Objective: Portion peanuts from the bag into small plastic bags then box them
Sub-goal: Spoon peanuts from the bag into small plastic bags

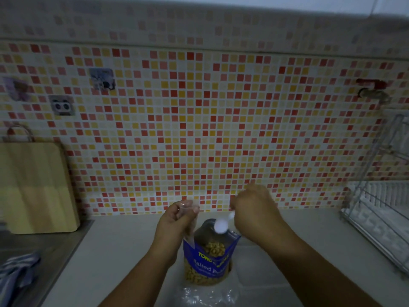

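Observation:
A blue bag of salted peanuts (pixel 208 260) stands open on the pale counter (pixel 124 251), with peanuts showing at its mouth. My left hand (pixel 177 220) pinches the top of a small clear plastic bag (pixel 190 227) that hangs down beside the peanut bag's left edge. My right hand (pixel 254 211) grips a white plastic scoop (pixel 221 224), whose bowl hovers just above the open mouth of the peanut bag. More clear plastic bags (pixel 210 293) lie on the counter in front of the peanut bag.
A wooden cutting board (pixel 35 187) leans on the tiled wall at left, above a steel sink edge (pixel 51 258) with a striped cloth (pixel 15 273). A wire dish rack (pixel 380 207) stands at right.

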`<state>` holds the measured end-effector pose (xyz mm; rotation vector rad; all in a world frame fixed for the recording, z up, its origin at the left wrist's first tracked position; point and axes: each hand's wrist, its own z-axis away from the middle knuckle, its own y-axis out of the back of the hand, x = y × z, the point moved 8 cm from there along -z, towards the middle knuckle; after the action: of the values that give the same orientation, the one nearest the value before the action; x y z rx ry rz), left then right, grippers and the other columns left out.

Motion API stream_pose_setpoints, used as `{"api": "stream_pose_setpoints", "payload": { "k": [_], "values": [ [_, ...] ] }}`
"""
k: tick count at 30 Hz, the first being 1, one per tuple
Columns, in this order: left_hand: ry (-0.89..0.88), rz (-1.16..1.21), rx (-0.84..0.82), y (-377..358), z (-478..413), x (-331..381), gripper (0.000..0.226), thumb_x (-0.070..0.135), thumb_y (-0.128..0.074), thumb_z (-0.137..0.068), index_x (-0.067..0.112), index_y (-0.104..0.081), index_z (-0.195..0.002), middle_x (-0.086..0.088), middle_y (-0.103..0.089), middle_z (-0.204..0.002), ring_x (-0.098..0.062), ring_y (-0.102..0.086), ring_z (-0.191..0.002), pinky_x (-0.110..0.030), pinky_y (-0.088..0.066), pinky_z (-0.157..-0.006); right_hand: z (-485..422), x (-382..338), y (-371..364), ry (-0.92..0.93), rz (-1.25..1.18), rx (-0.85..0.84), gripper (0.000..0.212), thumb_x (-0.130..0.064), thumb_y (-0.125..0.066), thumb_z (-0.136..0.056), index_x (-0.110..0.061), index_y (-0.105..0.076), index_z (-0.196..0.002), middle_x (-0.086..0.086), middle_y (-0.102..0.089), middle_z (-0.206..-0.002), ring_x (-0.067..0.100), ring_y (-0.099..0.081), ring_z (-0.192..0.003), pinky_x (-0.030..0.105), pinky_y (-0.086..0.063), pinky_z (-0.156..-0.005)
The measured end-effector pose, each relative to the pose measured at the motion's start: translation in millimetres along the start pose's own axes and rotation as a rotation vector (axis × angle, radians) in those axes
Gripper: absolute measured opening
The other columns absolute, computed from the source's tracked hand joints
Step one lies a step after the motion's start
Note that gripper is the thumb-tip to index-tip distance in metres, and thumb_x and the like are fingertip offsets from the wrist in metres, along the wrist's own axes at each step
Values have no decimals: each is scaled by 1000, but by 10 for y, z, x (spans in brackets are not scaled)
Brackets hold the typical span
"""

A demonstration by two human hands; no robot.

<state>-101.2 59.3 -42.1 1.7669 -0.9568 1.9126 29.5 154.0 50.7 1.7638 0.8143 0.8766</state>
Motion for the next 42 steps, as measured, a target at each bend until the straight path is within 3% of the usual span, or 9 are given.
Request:
{"api": "stream_pose_setpoints", "payload": {
  "k": [4, 7, 11, 18, 25, 31, 36, 40, 42],
  "values": [
    [-1, -17, -9, 28, -1, 16, 22, 12, -64, -84, 10, -65, -106, -5, -71, -99, -14, -66, -91, -19, -51, -69, 62, -312, -557, 86, -33, -206, 29, -32, -86, -37, -16, -65, -48, 2, -63, -53, 20, -61, -65, 32, -54, -70],
    [8, -47, 0, 77, 0, -8, 22, 13, -66, -83, 11, -66, -105, -3, -71, -98, -14, -66, -92, -18, -51, -69, 81, -387, -818, 53, -23, -270, 27, -24, -67, -79, -5, -69, -99, 13, -67, -105, 28, -53, -109, 36, -38, -98],
    [23, -119, -6, 125, 8, -78, 27, 18, -68, -82, 10, -66, -108, -3, -69, -84, -15, -62, -75, -22, -48, -59, 97, -400, -1159, -67, -145, -339, 40, -24, -57, -89, -10, -56, -126, 11, -60, -122, 25, -50, -115, 32, -38, -97],
    [17, -137, -8, 139, 4, -73, 24, 16, -66, -83, 13, -66, -106, -5, -71, -101, -17, -65, -94, -21, -49, -68, 58, -197, -1361, -315, -322, -379, 38, -43, -64, -83, -18, -65, -112, -1, -66, -110, 18, -61, -104, 30, -42, -92],
    [7, -202, -4, 185, -20, -14, 30, 22, -69, -81, 17, -65, -111, 2, -70, -103, -12, -65, -93, -20, -52, -65, 87, 204, -1500, -528, -593, -414, 23, -23, -55, -86, -14, -74, -95, 3, -69, -94, 20, -65, -88, 28, -51, -78],
    [2, -307, -45, 200, -34, -34, 31, 16, -72, -78, 20, -65, -109, 1, -71, -105, -13, -66, -98, -25, -53, -78, 84, 294, -1406, -334, -237, -821, 18, -23, -48, -93, -12, -62, -94, 2, -46, -72, 16, -48, -71, 23, -36, -78],
    [-72, -551, -116, 107, 4, -22, 40, 18, -76, -75, 22, -64, -114, 6, -67, -111, -9, -61, -104, -20, -50, -85, 81, 428, -1171, -296, -111, -968, 40, -16, -41, -96, -13, -44, -137, 12, -51, -129, 19, -43, -97, 29, -39, -92],
    [-129, -731, -155, -42, 52, 28, 51, 22, -78, -72, 24, -60, -119, 10, -61, -105, -2, -57, -96, -8, -43, -77, 50, 526, -873, -270, -68, -907, 42, -15, -40, -97, -16, -43, -139, 9, -49, -137, 21, -50, -118, 30, -39, -103],
    [-145, -788, -160, -103, 75, 48, 53, 23, -79, -72, 25, -59, -121, 11, -59, -100, 1, -54, -90, -3, -40, -71, 26, 550, -784, -252, -40, -879, 42, -16, -40, -98, -15, -40, -139, 9, -47, -140, 18, -48, -108, 30, -38, -104]
  ]
}}
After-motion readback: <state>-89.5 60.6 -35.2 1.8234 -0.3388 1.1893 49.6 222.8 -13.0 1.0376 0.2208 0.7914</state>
